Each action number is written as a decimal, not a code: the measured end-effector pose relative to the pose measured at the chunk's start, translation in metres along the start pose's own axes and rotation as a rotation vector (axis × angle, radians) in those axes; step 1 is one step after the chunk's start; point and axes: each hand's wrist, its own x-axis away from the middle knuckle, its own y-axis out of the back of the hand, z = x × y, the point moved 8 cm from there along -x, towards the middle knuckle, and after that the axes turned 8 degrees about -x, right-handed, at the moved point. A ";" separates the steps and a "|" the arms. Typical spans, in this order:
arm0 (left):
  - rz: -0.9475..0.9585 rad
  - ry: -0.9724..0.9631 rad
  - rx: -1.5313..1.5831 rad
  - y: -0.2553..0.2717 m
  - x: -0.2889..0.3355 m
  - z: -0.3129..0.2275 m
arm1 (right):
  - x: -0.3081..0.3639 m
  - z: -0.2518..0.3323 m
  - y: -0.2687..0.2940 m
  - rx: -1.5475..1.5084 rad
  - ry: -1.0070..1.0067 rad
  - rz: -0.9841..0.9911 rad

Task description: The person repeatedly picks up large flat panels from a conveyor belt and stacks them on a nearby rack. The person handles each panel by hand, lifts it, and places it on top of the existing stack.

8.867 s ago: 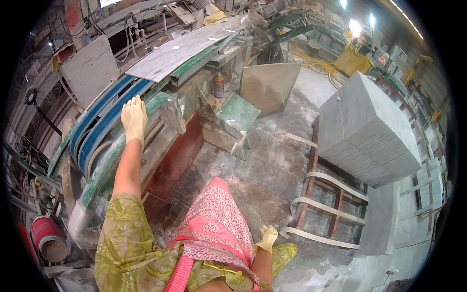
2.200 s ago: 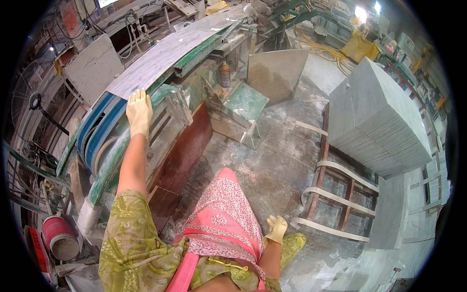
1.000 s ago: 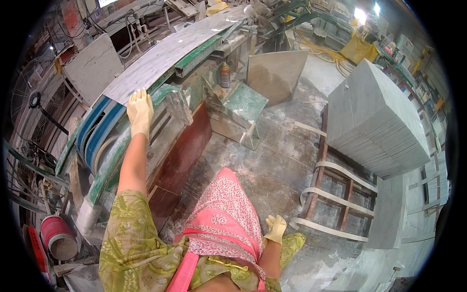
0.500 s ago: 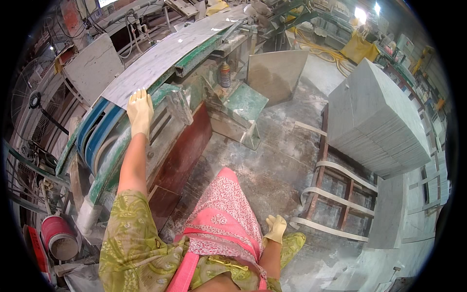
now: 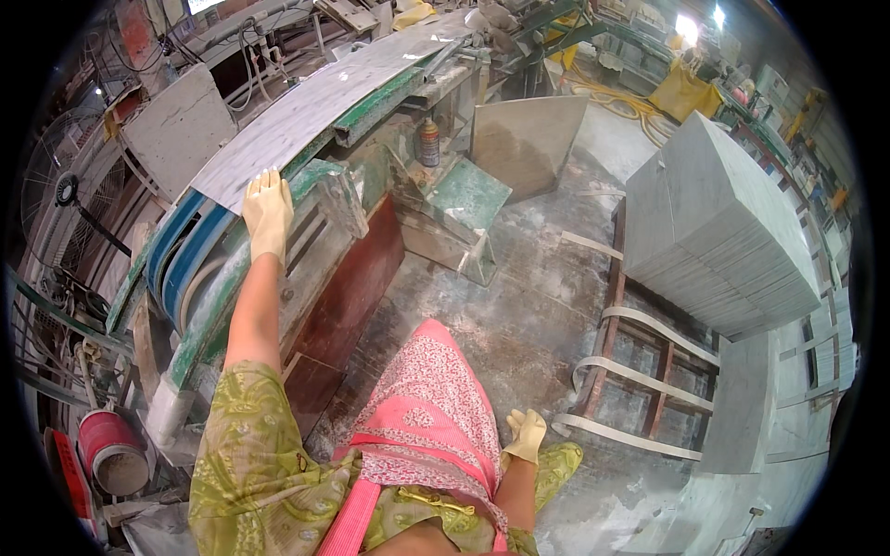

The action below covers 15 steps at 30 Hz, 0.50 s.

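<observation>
My left hand (image 5: 268,213), in a cream glove, reaches forward onto the near end of a long pale grey-veined stone slab (image 5: 306,116). Its fingers lie over the slab's right edge, little bent; their undersides are hidden. The slab rests on a green-framed conveyor bench (image 5: 209,315), and curved blue bands (image 5: 181,250) show beyond its near end. Low beside my pink patterned apron (image 5: 422,389) hangs my right hand (image 5: 526,435), gloved alike. Loosely curled, with a gap between thumb and fingers, it shows nothing held.
A tall stack of grey stone tiles (image 5: 718,232) stands right on a metal rack with pale straps (image 5: 649,375). A spray can (image 5: 429,142) and leaning panel (image 5: 524,139) stand past the bench. At left are a fan (image 5: 67,190) and a red bucket (image 5: 113,445).
The slab's near end has slid slightly toward me, and my left fingers look a little straighter on it. My right hand has stayed in place.
</observation>
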 end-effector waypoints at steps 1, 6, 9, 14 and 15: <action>0.002 0.001 0.002 0.001 0.000 -0.001 | 0.000 0.000 0.000 0.021 -0.012 0.010; 0.011 -0.008 0.000 0.000 0.000 0.000 | -0.010 -0.007 0.005 0.035 -0.010 0.063; 0.003 -0.009 -0.001 0.000 0.000 0.000 | -0.010 -0.007 0.005 0.039 -0.009 0.055; -0.009 -0.001 0.005 0.001 0.000 0.000 | -0.009 -0.007 0.004 0.042 -0.027 0.046; -0.006 0.000 0.005 0.001 0.000 0.000 | -0.011 -0.008 0.006 0.027 -0.020 0.033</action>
